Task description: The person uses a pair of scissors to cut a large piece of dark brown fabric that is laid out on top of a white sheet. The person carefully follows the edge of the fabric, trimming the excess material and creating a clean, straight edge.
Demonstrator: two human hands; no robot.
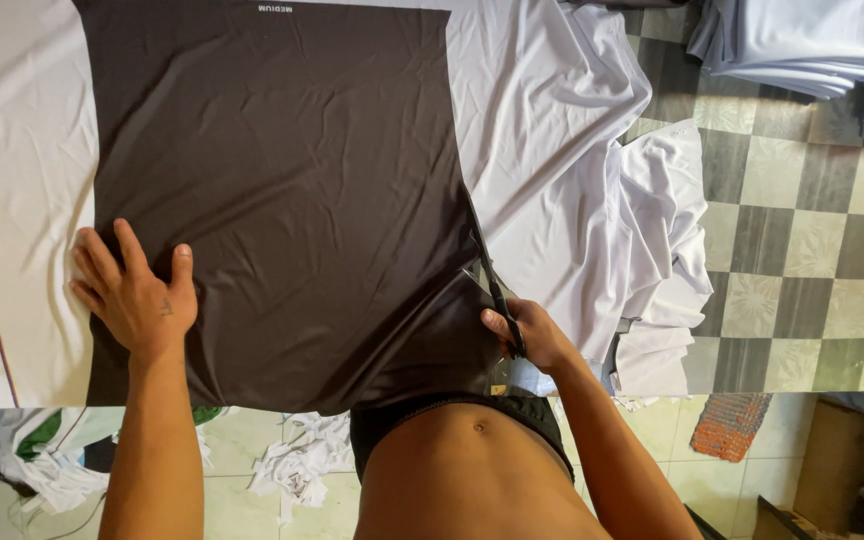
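A large sheet of dark brown fabric (292,190) lies flat over white fabric (552,150) on a table. My left hand (137,295) presses flat on the dark sheet's left edge, fingers spread. At the sheet's right edge my right hand (527,335) grips black-handled scissors (492,280). Their blades point away from me along the line where dark fabric meets white. The dark sheet's near right corner lifts slightly beside the scissors.
Loose white fabric (662,250) hangs off the table's right side over a checkered floor (802,220). Folded pale cloth (802,40) is stacked at top right. White scraps (297,460) litter the floor below the table's near edge.
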